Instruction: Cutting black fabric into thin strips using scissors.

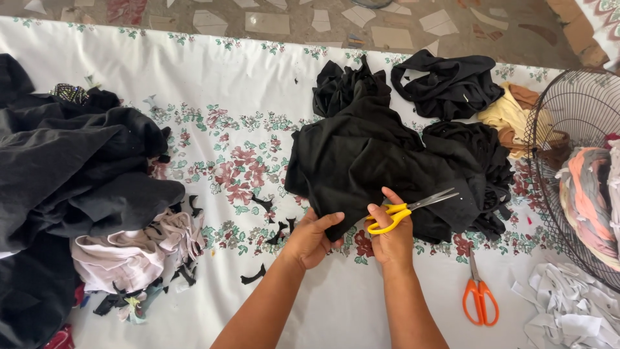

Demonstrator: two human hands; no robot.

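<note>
My right hand (390, 236) grips yellow-handled scissors (407, 210), blades pointing right over a folded black cloth (374, 161) in the middle of the table. At the cloth's near edge my left hand (313, 236) pinches the fabric just left of the scissors. The cloth lies on a white tablecloth with a floral print (226, 116). Small black offcuts (271, 223) are scattered to the left of my hands.
A big heap of black and pale garments (77, 187) fills the left side. More black pieces (452, 84) and a yellow-brown garment (510, 113) lie far right. Orange scissors (479, 294) rest near right, beside white scraps (568, 310) and a wire fan guard (568, 148).
</note>
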